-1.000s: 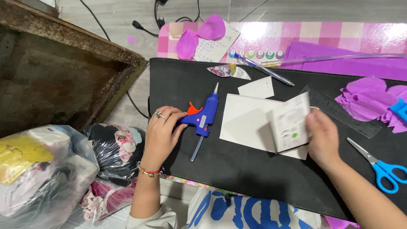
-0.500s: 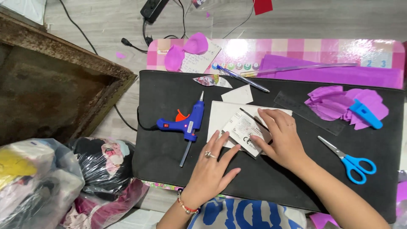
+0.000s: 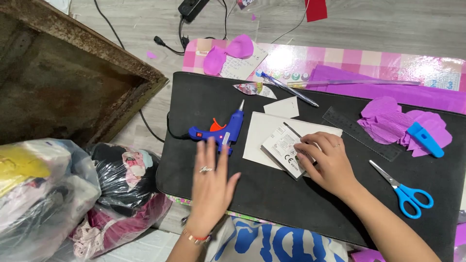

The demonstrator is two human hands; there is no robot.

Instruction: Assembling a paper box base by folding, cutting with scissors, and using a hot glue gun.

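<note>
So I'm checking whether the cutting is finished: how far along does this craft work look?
Done: purple paper petals lie cut in a pile, with the blue scissors set down. In hand: the right hand presses a small grey card on the white sheet, while the left hand hovers near the blue glue gun. Left: petals lie loose, unglued.

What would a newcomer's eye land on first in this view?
Probably the blue glue gun with an orange trigger, lying on the black mat just beyond the left hand, which is spread flat with fingers open. Next, the right hand presses on a small white printed box atop a white card sheet. At the mat's right lie crumpled purple paper petals and blue-handled scissors.
</note>
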